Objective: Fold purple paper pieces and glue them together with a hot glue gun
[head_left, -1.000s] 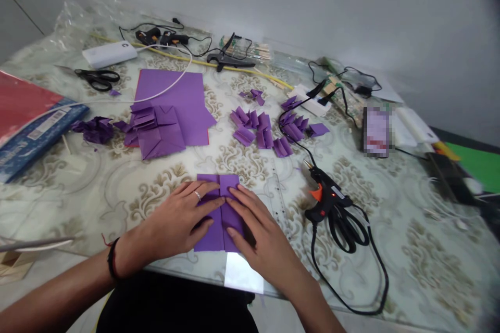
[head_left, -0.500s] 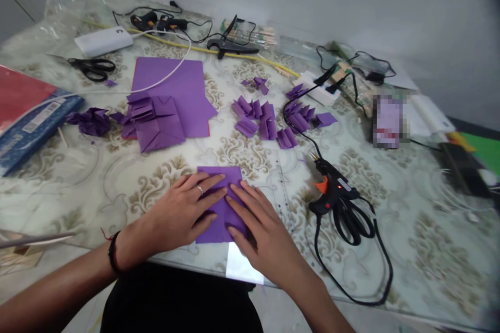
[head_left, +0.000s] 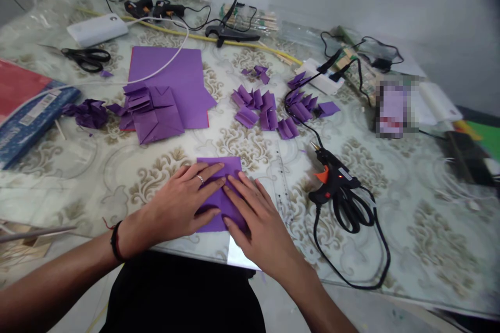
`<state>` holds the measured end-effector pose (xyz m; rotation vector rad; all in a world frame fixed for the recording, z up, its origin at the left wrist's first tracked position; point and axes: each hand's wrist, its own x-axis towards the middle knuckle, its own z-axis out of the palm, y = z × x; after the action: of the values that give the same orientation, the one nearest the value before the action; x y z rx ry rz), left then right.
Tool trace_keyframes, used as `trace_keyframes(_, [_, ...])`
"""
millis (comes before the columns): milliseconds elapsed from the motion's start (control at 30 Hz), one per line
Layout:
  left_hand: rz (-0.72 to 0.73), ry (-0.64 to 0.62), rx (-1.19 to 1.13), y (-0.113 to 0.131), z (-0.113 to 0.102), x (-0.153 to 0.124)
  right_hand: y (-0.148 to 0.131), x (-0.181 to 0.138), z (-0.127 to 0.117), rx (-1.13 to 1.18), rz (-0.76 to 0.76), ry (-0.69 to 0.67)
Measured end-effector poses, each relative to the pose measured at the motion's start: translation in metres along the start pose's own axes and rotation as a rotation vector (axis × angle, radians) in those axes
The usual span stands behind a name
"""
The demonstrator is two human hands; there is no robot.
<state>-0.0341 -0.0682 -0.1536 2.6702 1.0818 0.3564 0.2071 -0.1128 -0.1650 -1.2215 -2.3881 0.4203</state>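
Observation:
A piece of purple paper (head_left: 219, 209) with crease lines lies flat near the table's front edge. My left hand (head_left: 191, 197), with a ring on one finger, rests open on its left half. On the right half my right hand (head_left: 255, 213) lies open, fingers spread and pressing the sheet. The fingertips of both hands nearly meet at the paper's middle and hide part of it. Beyond the hands are several small folded purple paper pieces (head_left: 267, 112). To the left sit a larger folded purple paper (head_left: 162, 119) and purple sheets (head_left: 167, 65).
A hot glue gun (head_left: 334, 174) lies on black-handled scissors (head_left: 353, 213) at right, its cord looping forward. A clear ruler (head_left: 282, 177) is beside my right hand. Farther back are a clamp (head_left: 230, 34), a power strip (head_left: 320, 78), a white power bank (head_left: 97, 29) and more scissors (head_left: 88, 58).
The view has tilted slightly, so the table's contents appear a little higher. Both hands stay on the purple paper, with the right fingers shifted slightly left over it.

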Motion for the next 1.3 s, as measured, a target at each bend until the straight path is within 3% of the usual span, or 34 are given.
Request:
trace_keyframes(200, [-0.013,-0.040,0.035,0.005,-0.005,0.005,-0.002,-0.012,-0.002,0.075,-0.039,0.058])
trace_keyframes(733, [-0.027,-0.048,0.070,0.010,-0.007,0.011,-0.001,-0.016,-0.002,0.092,-0.042,0.040])
trace_keyframes(1300, [-0.037,0.045,0.052,0.012,0.000,0.002,0.001,-0.014,-0.003,0.052,-0.068,0.050])
